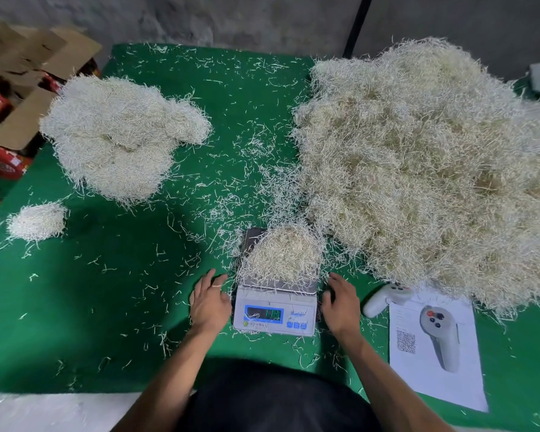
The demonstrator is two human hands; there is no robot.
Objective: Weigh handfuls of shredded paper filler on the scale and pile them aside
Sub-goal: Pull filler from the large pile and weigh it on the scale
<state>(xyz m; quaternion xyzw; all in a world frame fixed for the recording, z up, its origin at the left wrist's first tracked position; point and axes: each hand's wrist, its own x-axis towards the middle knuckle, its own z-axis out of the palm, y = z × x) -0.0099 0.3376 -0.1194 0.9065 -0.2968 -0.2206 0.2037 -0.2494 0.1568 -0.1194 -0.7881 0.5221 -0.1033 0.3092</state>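
A white digital scale [275, 310] stands on the green table near me, its display lit. A handful of pale shredded paper [282, 254] is heaped on its pan. My left hand [209, 302] rests flat on the cloth just left of the scale, fingers straight. My right hand [340, 302] lies just right of the scale, fingers relaxed, holding nothing. A very large heap of shredded paper [434, 169] fills the right side. A medium pile [116, 135] lies at the far left, and a small pile [36, 221] sits nearer on the left.
Loose shreds litter the green cloth [106, 307]. A white handheld controller [384, 299] and a printed sheet [434, 347] lie right of the scale. Cardboard flaps and red boxes [10, 120] stand off the table's left edge. A grey wall is behind.
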